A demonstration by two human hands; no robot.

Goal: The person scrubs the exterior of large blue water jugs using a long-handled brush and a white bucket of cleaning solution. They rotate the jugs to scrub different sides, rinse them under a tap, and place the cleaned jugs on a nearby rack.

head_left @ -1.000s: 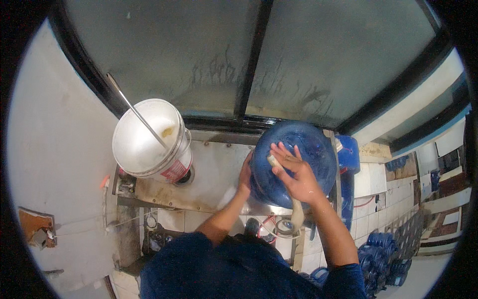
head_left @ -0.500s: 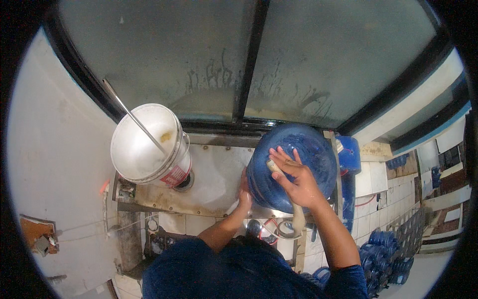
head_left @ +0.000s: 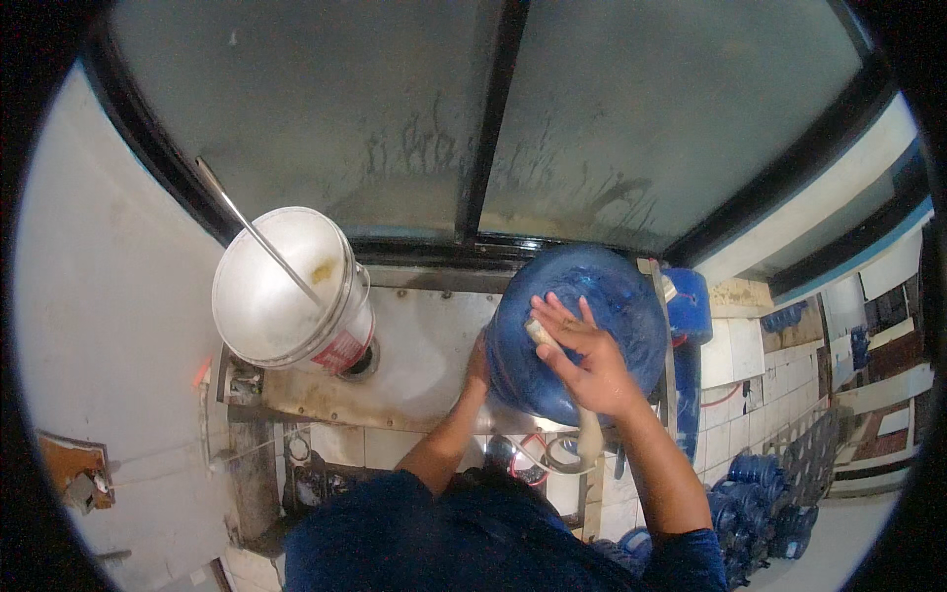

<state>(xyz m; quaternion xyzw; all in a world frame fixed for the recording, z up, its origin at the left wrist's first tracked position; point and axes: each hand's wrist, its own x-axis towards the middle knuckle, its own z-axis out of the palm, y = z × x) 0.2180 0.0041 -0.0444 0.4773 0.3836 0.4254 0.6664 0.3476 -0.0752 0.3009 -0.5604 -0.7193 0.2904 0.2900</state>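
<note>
A large round blue water jug (head_left: pixel 631 286) stands on the metal counter with its wet, ridged round end facing up. My left hand (head_left: pixel 477 367) presses against the left side of the jug, its fingertips partly hidden behind the curve. Above the jug's top my right hand (head_left: pixel 587 357) holds a pale hose (head_left: pixel 590 434) under its thumb and palm, with the fingers stretched forward. The open end of the hose pokes out beside the thumb. Its lower length hangs over the counter's front edge. Whether water is flowing, I cannot tell.
On the counter's left a white bucket (head_left: pixel 281 286) tilts toward me, with a metal rod (head_left: pixel 247 225) leaning in it. A metal counter (head_left: pixel 419 335) runs below a dark-framed window (head_left: pixel 602 118). Blue container (head_left: pixel 688 306) at right; several blue jugs (head_left: pixel 750 498) lie lower right.
My left hand has slid slightly farther away along the jug's side. My right hand and the hose have barely moved. The whole view has shifted a little.
</note>
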